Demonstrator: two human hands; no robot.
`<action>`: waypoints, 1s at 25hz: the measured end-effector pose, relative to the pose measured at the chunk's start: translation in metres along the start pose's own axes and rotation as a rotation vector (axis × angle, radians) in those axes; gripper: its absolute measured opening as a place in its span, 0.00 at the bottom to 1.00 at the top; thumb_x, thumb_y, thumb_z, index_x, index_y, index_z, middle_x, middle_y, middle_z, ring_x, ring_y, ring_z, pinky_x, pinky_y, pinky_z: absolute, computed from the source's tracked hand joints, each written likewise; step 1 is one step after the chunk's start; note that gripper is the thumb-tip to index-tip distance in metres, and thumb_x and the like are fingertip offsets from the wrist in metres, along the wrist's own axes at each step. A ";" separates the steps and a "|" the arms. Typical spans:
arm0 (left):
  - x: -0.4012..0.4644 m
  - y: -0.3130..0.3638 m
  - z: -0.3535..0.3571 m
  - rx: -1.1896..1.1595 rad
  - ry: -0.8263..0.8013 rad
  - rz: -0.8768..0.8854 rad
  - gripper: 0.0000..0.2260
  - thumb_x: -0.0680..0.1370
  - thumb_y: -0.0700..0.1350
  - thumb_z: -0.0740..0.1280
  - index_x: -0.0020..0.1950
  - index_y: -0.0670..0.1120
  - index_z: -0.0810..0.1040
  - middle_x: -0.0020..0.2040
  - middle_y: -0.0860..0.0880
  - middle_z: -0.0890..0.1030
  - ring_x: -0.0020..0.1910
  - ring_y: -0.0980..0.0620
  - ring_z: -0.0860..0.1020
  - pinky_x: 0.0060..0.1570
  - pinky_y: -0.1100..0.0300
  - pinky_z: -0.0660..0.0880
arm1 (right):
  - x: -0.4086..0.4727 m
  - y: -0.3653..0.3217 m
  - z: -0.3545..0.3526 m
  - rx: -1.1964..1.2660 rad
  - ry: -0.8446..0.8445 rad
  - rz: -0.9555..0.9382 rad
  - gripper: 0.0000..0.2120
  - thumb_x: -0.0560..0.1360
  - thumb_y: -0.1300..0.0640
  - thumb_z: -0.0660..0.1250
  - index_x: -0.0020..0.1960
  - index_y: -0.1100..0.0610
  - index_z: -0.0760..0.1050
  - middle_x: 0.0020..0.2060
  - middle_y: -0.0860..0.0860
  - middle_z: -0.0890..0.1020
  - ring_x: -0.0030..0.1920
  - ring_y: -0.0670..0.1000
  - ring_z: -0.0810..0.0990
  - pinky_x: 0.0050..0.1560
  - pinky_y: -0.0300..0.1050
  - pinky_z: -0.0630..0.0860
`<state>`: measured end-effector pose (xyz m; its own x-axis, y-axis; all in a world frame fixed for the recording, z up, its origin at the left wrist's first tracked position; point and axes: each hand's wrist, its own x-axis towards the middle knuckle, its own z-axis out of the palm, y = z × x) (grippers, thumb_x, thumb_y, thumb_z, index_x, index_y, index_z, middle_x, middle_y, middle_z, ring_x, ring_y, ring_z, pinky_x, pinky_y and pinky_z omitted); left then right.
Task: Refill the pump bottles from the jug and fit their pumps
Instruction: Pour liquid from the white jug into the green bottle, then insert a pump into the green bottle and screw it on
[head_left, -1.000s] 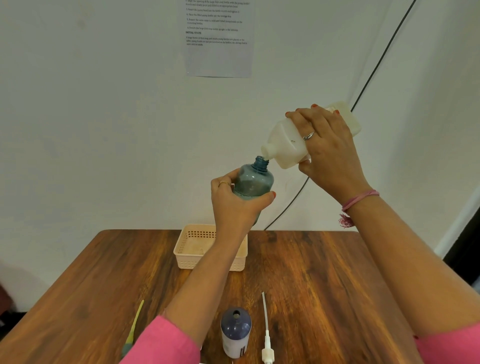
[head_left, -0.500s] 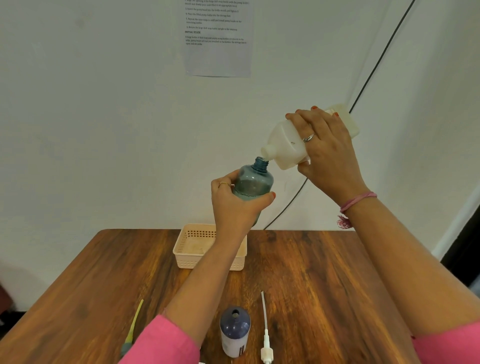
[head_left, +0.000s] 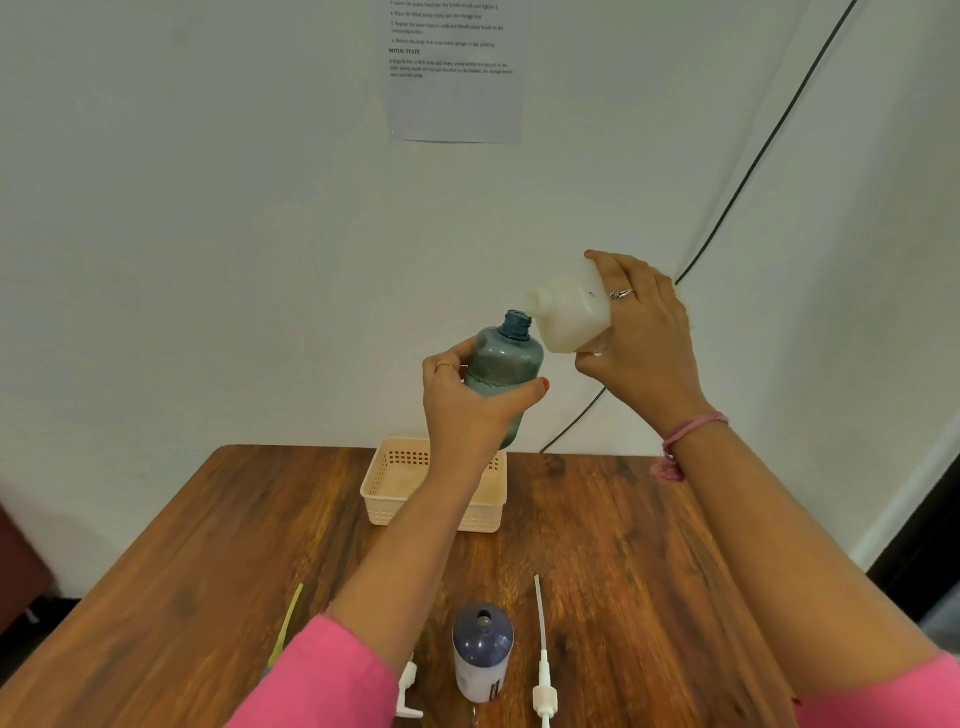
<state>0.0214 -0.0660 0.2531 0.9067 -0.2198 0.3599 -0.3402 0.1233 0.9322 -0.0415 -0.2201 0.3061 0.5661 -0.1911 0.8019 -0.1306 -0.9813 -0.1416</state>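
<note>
Fingers of the left hand (head_left: 470, 410) curl round the body of the blue bottle (head_left: 503, 366), thumb on the near side, holding it up in the air above the basket (head_left: 382, 486). The right hand (head_left: 641, 338) wraps its fingers over the white jug (head_left: 569, 312), tipped on its side with the spout just beside and slightly above the bottle's open neck. No stream can be made out between them.

To pour well, the spout probably needs to sit right over the neck before the jug tips further, with the bottle kept upright and steady; a slow tilt would limit spilling over the narrow opening.

Both hands work well above the wooden table (head_left: 649, 545), with free air around them and the wall behind. Near the front edge stand a dark bottle (head_left: 482, 652) and two loose pumps (head_left: 543, 670), well apart from the pour, so lowering the blue bottle calls for care there.
</note>
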 end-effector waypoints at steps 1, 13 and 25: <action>0.001 -0.001 -0.003 -0.002 0.001 -0.003 0.34 0.60 0.46 0.82 0.62 0.51 0.71 0.60 0.51 0.71 0.52 0.62 0.74 0.55 0.57 0.78 | -0.002 -0.003 0.004 0.045 -0.026 0.042 0.43 0.59 0.61 0.77 0.71 0.56 0.64 0.64 0.55 0.72 0.64 0.57 0.68 0.59 0.48 0.67; 0.004 -0.048 -0.061 0.064 -0.011 -0.092 0.32 0.61 0.46 0.82 0.59 0.58 0.71 0.60 0.53 0.76 0.57 0.56 0.76 0.56 0.58 0.78 | -0.048 -0.030 0.060 0.641 -0.214 0.481 0.40 0.58 0.58 0.81 0.65 0.49 0.68 0.57 0.51 0.74 0.53 0.50 0.76 0.41 0.32 0.75; -0.022 -0.136 -0.148 0.241 -0.005 -0.197 0.34 0.60 0.47 0.82 0.65 0.51 0.75 0.61 0.53 0.78 0.60 0.56 0.74 0.56 0.63 0.72 | -0.103 -0.061 0.117 0.750 -0.264 0.578 0.40 0.53 0.49 0.81 0.63 0.46 0.70 0.57 0.51 0.78 0.58 0.51 0.77 0.53 0.55 0.80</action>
<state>0.0846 0.0651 0.1125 0.9600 -0.2211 0.1715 -0.2083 -0.1553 0.9657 0.0032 -0.1436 0.1644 0.7534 -0.5566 0.3500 0.0539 -0.4782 -0.8766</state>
